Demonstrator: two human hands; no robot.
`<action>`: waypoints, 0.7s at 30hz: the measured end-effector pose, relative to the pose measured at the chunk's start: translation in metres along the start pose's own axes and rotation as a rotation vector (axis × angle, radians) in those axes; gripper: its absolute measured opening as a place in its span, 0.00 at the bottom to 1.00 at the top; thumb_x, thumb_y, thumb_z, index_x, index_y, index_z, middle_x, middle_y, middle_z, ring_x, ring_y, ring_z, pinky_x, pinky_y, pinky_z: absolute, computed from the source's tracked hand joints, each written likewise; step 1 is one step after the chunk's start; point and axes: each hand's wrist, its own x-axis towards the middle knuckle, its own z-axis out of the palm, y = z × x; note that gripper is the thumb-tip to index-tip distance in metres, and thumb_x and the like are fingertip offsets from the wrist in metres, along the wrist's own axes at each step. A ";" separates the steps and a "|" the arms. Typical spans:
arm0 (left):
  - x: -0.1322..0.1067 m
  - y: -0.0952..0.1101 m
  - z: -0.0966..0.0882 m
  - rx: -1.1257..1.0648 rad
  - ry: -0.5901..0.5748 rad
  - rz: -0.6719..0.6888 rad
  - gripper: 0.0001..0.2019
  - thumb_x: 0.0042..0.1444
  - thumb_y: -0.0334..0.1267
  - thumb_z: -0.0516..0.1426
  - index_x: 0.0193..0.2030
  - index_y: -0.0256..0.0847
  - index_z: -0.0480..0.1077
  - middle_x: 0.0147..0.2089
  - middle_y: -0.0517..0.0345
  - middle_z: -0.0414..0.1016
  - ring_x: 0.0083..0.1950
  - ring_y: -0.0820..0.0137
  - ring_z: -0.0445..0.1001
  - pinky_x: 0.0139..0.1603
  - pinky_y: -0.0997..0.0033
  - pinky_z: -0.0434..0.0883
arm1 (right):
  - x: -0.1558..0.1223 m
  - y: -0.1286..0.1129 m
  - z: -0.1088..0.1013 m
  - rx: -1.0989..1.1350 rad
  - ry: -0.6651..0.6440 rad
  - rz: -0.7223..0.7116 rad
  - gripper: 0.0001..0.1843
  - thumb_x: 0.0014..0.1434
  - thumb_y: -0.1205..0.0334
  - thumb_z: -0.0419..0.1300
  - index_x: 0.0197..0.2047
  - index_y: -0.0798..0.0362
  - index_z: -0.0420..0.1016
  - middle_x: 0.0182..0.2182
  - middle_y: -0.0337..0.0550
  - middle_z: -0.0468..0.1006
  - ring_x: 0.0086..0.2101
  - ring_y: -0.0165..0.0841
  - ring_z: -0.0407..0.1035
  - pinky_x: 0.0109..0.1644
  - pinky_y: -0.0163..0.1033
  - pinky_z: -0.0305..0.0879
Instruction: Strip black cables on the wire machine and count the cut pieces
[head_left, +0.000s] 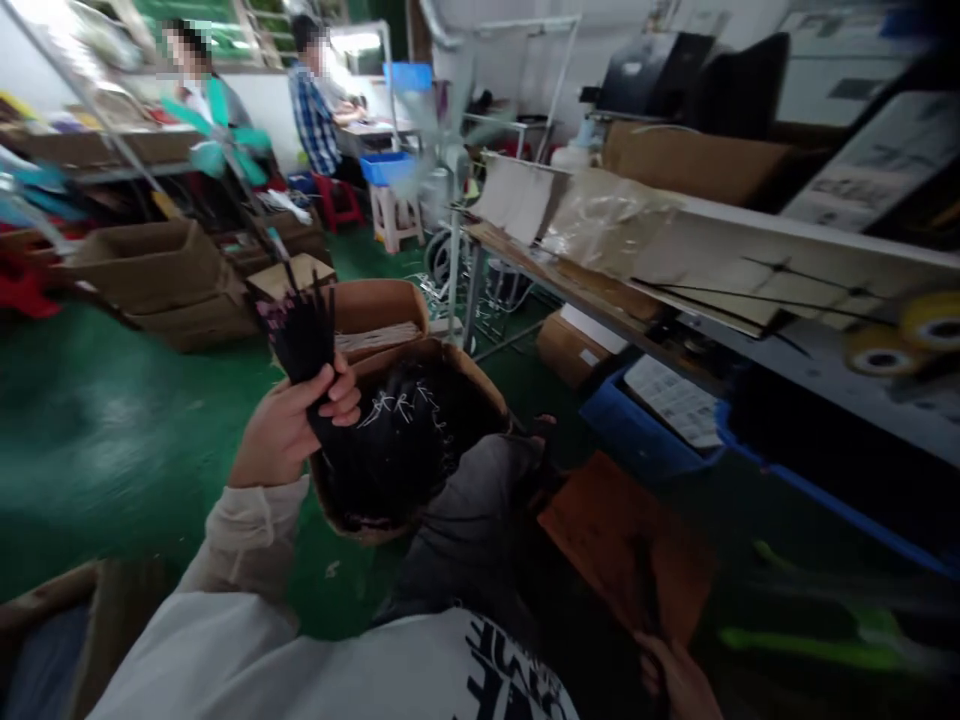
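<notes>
My left hand (pixel 304 415) is raised and closed around a bundle of thin black strips (pixel 298 340), some with pinkish ends fanning out at the top. Just behind and to the right of it, an open cardboard box (pixel 480 378) holds a dark heap (pixel 397 455) with white ties on it. Low on the right, my right hand (pixel 675 675) has its fingers curled around a dark, slim item (pixel 646 590) that is too dim to name. It lies against an orange-brown panel (pixel 607 530).
A workbench (pixel 547 268) with plastic-wrapped sheets and yellow tape rolls (pixel 941 320) runs along the right. Blue crates (pixel 637 425) stand beneath it. Cardboard boxes (pixel 150 270) and a green-bladed fan (pixel 225 140) are at the left. Two people (pixel 315 110) sit at the back.
</notes>
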 end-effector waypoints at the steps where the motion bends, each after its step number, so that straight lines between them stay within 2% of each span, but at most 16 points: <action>1: -0.002 -0.008 -0.001 -0.018 0.021 -0.006 0.06 0.61 0.29 0.48 0.37 0.35 0.66 0.25 0.64 0.55 0.22 0.82 0.51 0.24 0.82 0.55 | 0.000 -0.003 0.000 0.054 -0.062 0.062 0.19 0.39 0.46 0.64 0.28 0.50 0.67 0.17 0.33 0.62 0.14 0.29 0.56 0.15 0.35 0.53; 2: -0.002 -0.020 -0.001 -0.047 0.043 -0.020 0.02 0.59 0.30 0.53 0.38 0.36 0.66 0.25 0.65 0.55 0.22 0.82 0.52 0.23 0.82 0.55 | -0.001 -0.007 0.001 0.095 -0.119 0.111 0.20 0.38 0.45 0.65 0.28 0.50 0.67 0.17 0.33 0.62 0.14 0.27 0.55 0.15 0.34 0.52; 4: 0.000 -0.057 0.001 -0.123 0.076 -0.093 0.07 0.55 0.32 0.58 0.40 0.35 0.67 0.26 0.65 0.56 0.23 0.82 0.53 0.23 0.82 0.56 | -0.003 -0.023 0.008 0.122 -0.180 0.149 0.22 0.37 0.43 0.66 0.26 0.50 0.64 0.17 0.32 0.62 0.14 0.25 0.53 0.15 0.33 0.51; 6: 0.004 -0.102 0.005 -0.189 0.092 -0.233 0.11 0.52 0.35 0.61 0.41 0.34 0.68 0.26 0.65 0.56 0.23 0.82 0.54 0.23 0.81 0.57 | -0.006 -0.046 0.019 0.090 -0.199 0.115 0.25 0.39 0.40 0.65 0.24 0.51 0.61 0.15 0.31 0.60 0.14 0.25 0.53 0.16 0.32 0.51; 9: 0.007 -0.166 0.019 -0.221 0.101 -0.463 0.14 0.48 0.36 0.64 0.40 0.31 0.70 0.25 0.64 0.57 0.23 0.81 0.55 0.23 0.79 0.57 | -0.020 -0.088 0.042 -0.041 -0.226 -0.051 0.26 0.47 0.35 0.59 0.24 0.51 0.60 0.14 0.30 0.59 0.15 0.24 0.52 0.17 0.31 0.51; 12: 0.007 -0.209 0.039 -0.203 0.047 -0.561 0.13 0.47 0.34 0.64 0.37 0.31 0.70 0.26 0.61 0.63 0.22 0.81 0.56 0.23 0.77 0.58 | -0.035 -0.126 0.066 -0.253 -0.267 -0.267 0.26 0.55 0.35 0.49 0.27 0.51 0.62 0.17 0.34 0.64 0.16 0.27 0.57 0.19 0.32 0.54; 14: 0.008 -0.225 0.053 -0.168 0.014 -0.576 0.13 0.47 0.35 0.64 0.38 0.31 0.70 0.32 0.55 0.70 0.22 0.81 0.57 0.23 0.76 0.59 | -0.040 -0.144 0.081 -0.345 -0.268 -0.367 0.25 0.59 0.38 0.45 0.30 0.52 0.65 0.20 0.37 0.68 0.18 0.29 0.62 0.21 0.34 0.59; 16: 0.011 -0.233 0.066 -0.104 -0.010 -0.547 0.15 0.47 0.38 0.64 0.40 0.32 0.70 0.36 0.51 0.73 0.22 0.80 0.58 0.24 0.76 0.60 | -0.041 -0.153 0.096 -0.372 -0.236 -0.421 0.23 0.60 0.42 0.45 0.36 0.52 0.68 0.27 0.42 0.74 0.26 0.34 0.69 0.28 0.36 0.66; 19: 0.013 -0.238 0.078 0.006 -0.035 -0.457 0.16 0.47 0.44 0.64 0.37 0.33 0.70 0.24 0.59 0.68 0.21 0.79 0.58 0.23 0.76 0.59 | -0.045 -0.159 0.118 -0.430 -0.222 -0.555 0.20 0.63 0.52 0.45 0.48 0.56 0.66 0.42 0.53 0.76 0.44 0.40 0.71 0.46 0.42 0.67; 21: 0.012 -0.237 0.081 0.045 -0.042 -0.428 0.17 0.48 0.47 0.63 0.33 0.32 0.70 0.19 0.64 0.61 0.21 0.78 0.58 0.24 0.76 0.58 | -0.050 -0.160 0.130 -0.535 -0.221 -0.642 0.20 0.64 0.59 0.42 0.53 0.60 0.62 0.45 0.57 0.74 0.46 0.41 0.70 0.49 0.43 0.65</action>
